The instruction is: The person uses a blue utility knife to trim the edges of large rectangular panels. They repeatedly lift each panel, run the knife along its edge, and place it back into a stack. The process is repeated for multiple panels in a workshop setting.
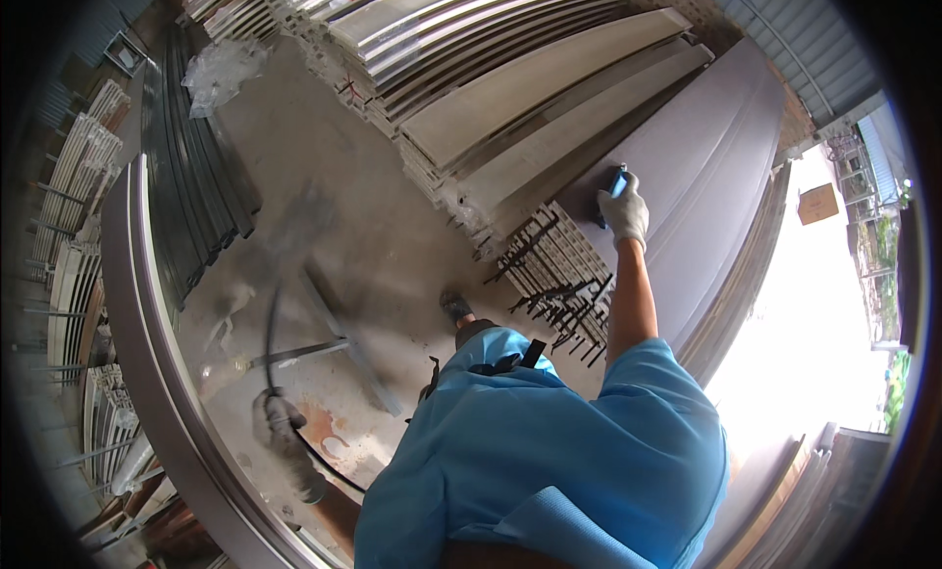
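Note:
My right hand (625, 216), in a pale work glove, is closed around a small blue handheld tool (617, 184) with a metal tip. Its exact kind is not plain. The tool is over the near end of a stack of long purple-grey panels (687, 167). At the lower left, my left hand (280, 422) wears a darker, dirty glove and is closed on a black hose or cable (319, 456). This line curves up past the hand over the floor and also runs back toward my body.
Below the panel ends is a bundle of profiles with black strips (559, 280) sticking out. Long beige profiles (549, 83) are stacked ahead. A metal T-shaped frame (334, 338) lies on the concrete floor (324, 147). Another long panel (147, 304) curves along my left, near dark profiles (186, 177).

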{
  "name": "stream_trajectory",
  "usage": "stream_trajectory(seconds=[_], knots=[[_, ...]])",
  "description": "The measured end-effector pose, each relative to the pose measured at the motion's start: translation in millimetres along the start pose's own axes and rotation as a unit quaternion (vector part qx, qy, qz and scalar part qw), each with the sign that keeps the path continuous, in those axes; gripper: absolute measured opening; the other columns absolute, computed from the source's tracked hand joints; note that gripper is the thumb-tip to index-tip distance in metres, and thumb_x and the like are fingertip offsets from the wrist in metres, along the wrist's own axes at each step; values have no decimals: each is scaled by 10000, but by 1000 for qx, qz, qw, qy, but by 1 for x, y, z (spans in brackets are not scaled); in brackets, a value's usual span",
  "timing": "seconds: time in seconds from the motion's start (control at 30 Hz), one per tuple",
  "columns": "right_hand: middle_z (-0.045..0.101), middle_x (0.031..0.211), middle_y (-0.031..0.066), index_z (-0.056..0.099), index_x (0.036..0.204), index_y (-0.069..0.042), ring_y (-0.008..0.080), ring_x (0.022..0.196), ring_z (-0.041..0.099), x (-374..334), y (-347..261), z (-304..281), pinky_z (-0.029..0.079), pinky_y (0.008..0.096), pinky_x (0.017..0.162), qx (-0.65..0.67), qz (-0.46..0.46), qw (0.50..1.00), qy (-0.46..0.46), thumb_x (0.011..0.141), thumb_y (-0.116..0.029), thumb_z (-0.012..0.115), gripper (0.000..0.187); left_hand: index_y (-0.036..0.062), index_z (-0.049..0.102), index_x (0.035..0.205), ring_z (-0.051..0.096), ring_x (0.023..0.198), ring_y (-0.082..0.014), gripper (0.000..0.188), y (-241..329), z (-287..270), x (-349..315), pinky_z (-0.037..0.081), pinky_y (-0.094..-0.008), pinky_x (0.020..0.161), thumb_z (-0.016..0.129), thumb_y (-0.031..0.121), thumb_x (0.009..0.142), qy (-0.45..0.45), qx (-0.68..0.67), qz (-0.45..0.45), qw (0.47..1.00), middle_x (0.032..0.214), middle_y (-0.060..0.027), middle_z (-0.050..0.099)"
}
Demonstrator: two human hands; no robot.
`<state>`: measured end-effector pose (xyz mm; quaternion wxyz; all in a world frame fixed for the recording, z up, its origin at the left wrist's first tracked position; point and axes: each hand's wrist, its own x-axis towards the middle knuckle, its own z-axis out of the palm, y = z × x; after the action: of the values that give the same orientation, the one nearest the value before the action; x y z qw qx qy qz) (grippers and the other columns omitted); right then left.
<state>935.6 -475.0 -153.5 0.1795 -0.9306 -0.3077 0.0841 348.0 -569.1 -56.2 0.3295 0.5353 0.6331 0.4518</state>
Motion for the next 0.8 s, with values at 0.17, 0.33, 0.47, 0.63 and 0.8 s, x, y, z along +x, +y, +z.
stream_trajectory(seconds=[0.17, 0.33, 0.47, 0.63, 0.8], knots=[[706, 1022, 167, 418, 1458, -96, 211, 829, 712, 7, -43, 2, 590, 327, 673, 616, -37, 771, -157, 1008, -101, 556, 471, -11, 580, 1178, 449, 571, -84, 319, 27, 20, 44, 367, -217, 593, 439, 260, 1087, 101, -39, -3, 994, 686, 13, 502], [687, 1106, 185, 491, 1408, -43, 248, 909, 706, 4, -146, 11, 595, 362, 749, 651, -133, 671, -329, 1019, -175, 557, 416, -21, 611, 1167, 396, 568, -57, 319, 28, 16, 64, 322, -214, 544, 450, 238, 1072, 106, -1, -4, 994, 721, 28, 481], [656, 1182, 179, 537, 1370, -28, 287, 966, 690, -27, -237, 36, 575, 404, 862, 665, -200, 507, -511, 1005, -286, 595, 450, 9, 643, 1151, 398, 579, -38, 211, 23, -8, 58, 313, -211, 513, 519, 143, 1044, 251, -1, 2, 968, 735, 30, 479], [663, 1071, 92, 594, 1306, -29, 184, 954, 643, -85, -334, 85, 541, 327, 836, 521, -289, 598, -536, 940, -180, 715, 414, -7, 676, 1092, 590, 677, -122, 149, 31, -67, 64, 455, -262, 595, 594, 58, 985, 398, 219, 73, 888, 835, -63, 639], [637, 930, -4, 660, 1065, -34, 102, 923, 575, -143, -423, 110, 471, 276, 851, 457, -449, 642, -422, 937, -176, 732, 204, 37, 704, 1059, 682, 758, -227, 177, 43, -130, 79, 523, -312, 672, 655, -12, 895, 450, 362, 133, 805, 878, -124, 685]])
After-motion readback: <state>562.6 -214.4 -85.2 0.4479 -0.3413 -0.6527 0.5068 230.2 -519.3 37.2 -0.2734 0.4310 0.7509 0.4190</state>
